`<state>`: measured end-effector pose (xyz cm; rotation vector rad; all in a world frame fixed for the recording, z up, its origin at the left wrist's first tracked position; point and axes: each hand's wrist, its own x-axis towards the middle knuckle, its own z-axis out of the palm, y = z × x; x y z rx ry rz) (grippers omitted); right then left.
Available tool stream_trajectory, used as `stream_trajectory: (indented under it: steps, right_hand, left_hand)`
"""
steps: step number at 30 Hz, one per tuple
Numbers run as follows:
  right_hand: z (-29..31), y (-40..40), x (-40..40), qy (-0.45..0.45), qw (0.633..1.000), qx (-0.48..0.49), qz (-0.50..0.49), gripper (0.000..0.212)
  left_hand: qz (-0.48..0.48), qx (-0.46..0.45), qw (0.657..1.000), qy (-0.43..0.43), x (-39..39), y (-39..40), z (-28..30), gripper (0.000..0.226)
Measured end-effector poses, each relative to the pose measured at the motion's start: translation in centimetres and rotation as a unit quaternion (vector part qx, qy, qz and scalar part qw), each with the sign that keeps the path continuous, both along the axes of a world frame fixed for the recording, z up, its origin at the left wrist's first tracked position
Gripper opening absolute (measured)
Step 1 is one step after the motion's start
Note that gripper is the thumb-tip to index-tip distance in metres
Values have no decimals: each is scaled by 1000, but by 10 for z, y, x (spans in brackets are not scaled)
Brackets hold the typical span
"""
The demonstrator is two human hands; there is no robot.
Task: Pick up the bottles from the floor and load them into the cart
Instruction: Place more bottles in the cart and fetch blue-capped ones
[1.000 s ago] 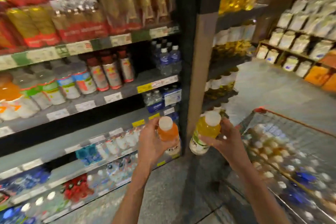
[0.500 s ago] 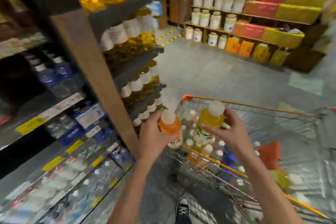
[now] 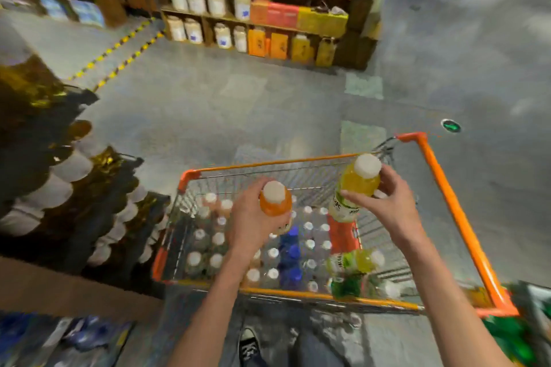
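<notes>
My left hand (image 3: 252,219) grips an orange drink bottle (image 3: 275,199) with a white cap, held upright over the middle of the cart. My right hand (image 3: 387,202) grips a yellow drink bottle (image 3: 356,185) with a white cap and a green-and-white label, held over the cart's far right part. The wire cart (image 3: 441,176) has orange rims and holds several upright bottles with white and blue caps. A yellow bottle (image 3: 354,262) lies on its side in the cart's near right part.
A shelf unit (image 3: 68,188) of oil bottles stands close to the cart's left side. Shelves of white jars and coloured boxes (image 3: 268,9) line the far side of the grey floor. My shoe (image 3: 249,345) shows below the cart's near rim.
The view has swung right from the drink shelves to the cart. Both hands have carried their bottles from beside the shelf to above the cart basket.
</notes>
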<state>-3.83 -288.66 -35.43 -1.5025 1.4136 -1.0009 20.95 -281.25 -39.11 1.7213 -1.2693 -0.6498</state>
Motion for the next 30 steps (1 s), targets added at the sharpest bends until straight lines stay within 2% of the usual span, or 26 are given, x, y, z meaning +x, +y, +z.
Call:
stream_trajectory:
  steps: [7,13,17,22,27,30]
  right_hand:
    - [-73,-64,-61,84,994,75,6,75]
    - [-145,-111,-76,214,964,122,104,70]
    - [-167,-134,-77,230,955,152,115,70]
    - [-191,-145,-79,198,961,162,106,63]
    - [-210,-148,-85,219,941,235,105,64]
    - [-217,-152,-88,289,912,257,136,43]
  left_hand:
    - [-39,124,991,-32,-82,-70,-67,67]
    - [-54,236,969,-56,-150,-104,-139,61]
    - [-85,281,953,-79,-171,-120,-169,62]
    - [-116,309,934,-136,-199,-131,-195,64]
    - [-151,318,933,-77,-225,-128,-211,75]
    - [-112,290,949,-48,-236,-113,-231,70]
